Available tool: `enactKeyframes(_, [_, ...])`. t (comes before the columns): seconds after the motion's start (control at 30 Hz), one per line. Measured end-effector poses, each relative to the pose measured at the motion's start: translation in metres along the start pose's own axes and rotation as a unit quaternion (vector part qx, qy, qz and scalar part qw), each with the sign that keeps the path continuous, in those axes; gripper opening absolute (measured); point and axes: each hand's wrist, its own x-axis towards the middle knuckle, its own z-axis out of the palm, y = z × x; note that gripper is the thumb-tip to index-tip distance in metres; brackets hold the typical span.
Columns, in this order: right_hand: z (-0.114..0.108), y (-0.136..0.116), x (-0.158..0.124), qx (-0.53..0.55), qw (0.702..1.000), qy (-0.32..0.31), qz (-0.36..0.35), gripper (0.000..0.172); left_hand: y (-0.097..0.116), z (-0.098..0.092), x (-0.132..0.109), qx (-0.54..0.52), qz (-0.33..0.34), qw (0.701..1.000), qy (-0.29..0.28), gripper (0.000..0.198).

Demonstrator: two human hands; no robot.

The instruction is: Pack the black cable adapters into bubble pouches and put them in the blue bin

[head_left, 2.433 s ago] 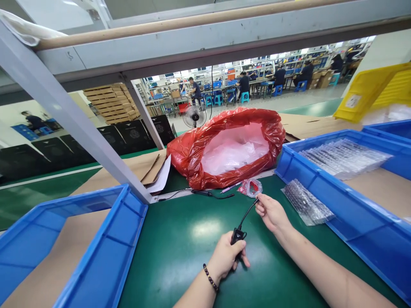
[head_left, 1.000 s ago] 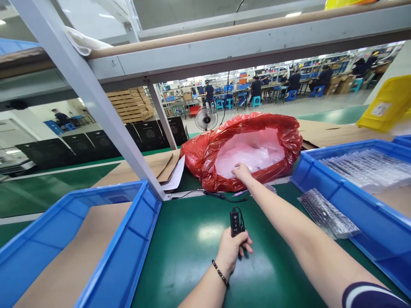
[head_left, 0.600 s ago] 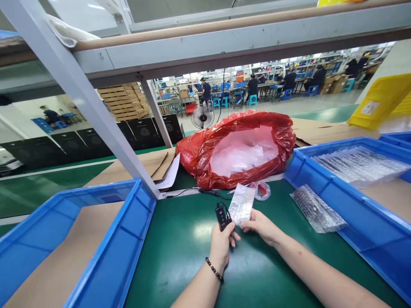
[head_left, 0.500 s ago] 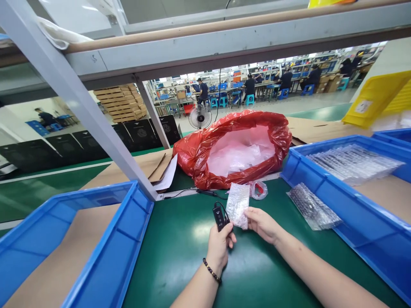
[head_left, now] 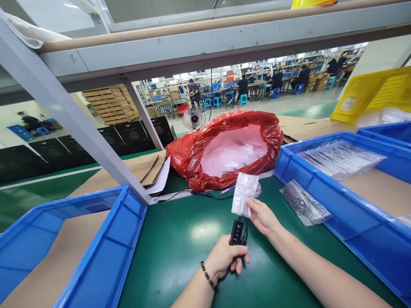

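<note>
My left hand [head_left: 224, 259] is closed round a small black controller with its cable [head_left: 238, 233], held upright over the green mat [head_left: 180, 256]. My right hand [head_left: 263, 216] pinches the lower edge of a small clear bubble-wrap bag [head_left: 244, 194], held up just above and to the right of the controller. Behind both hands lies a red plastic sack [head_left: 192, 154], open toward me, with clear bags inside.
A blue bin [head_left: 324, 192] on the right holds several bubble bags, and one bubble bag [head_left: 303, 203] lies on the mat beside it. Another blue bin [head_left: 105, 252] lined with cardboard sits at left. A grey frame post [head_left: 73, 124] slants across. A black cable [head_left: 208, 195] lies behind.
My right hand went into the red sack, came back with a bubble-wrap bag, and now holds it a little higher and further right above the controller. My left hand kept the controller.
</note>
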Motion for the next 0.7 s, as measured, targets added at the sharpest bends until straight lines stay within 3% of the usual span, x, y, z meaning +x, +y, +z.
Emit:
enactKeyframes(0.2, [0.003,0.003,-0.010,-0.147,0.987,-0.057,-0.039,0.030,0.001,-0.004,0.001,-0.033,0.015,0.999,0.014,0.019])
enactKeyframes(0.33, [0.002,-0.006,-0.014,-0.265,0.946,-0.185,-0.021,0.033,0.002,-0.006,0.001,-0.054,0.066,0.996,0.040,0.035])
enactKeyframes(0.43, [0.001,-0.014,-0.016,-0.296,0.919,-0.259,0.004,0.035,0.004,-0.006,0.000,-0.020,0.060,0.997,0.040,0.049])
enactKeyframes(0.6, [0.000,-0.017,-0.017,-0.217,0.955,-0.203,-0.002,0.049,0.004,-0.004,-0.001,-0.001,0.040,0.999,0.036,0.041])
enactKeyframes(0.7, [0.001,-0.015,-0.016,-0.236,0.948,-0.214,0.009,0.046,0.002,-0.003,0.001,-0.015,0.049,0.998,0.036,0.051])
